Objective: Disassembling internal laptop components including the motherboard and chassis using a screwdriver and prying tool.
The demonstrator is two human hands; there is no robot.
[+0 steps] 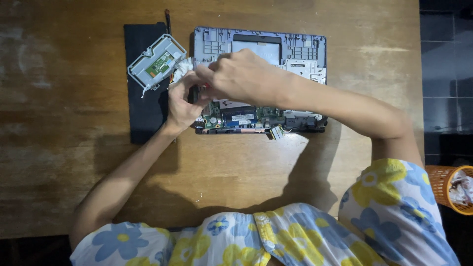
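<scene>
An opened laptop base point(295, 54) with its grey inner frame and green circuit board lies on the wooden table point(236, 167). My left hand point(181, 106) is at the base's left edge, fingers curled around a crumpled white tissue point(183, 66). My right hand point(241, 76) reaches across over the board, fingers pinched together beside the left hand at the same spot. What the fingertips grip is hidden.
A black flat panel point(143, 108) lies left of the laptop base with a grey touchpad module point(156, 61) resting on its top. A thin dark tool point(168, 19) sticks out behind it. An orange basket point(451, 187) with crumpled paper stands off the table at right.
</scene>
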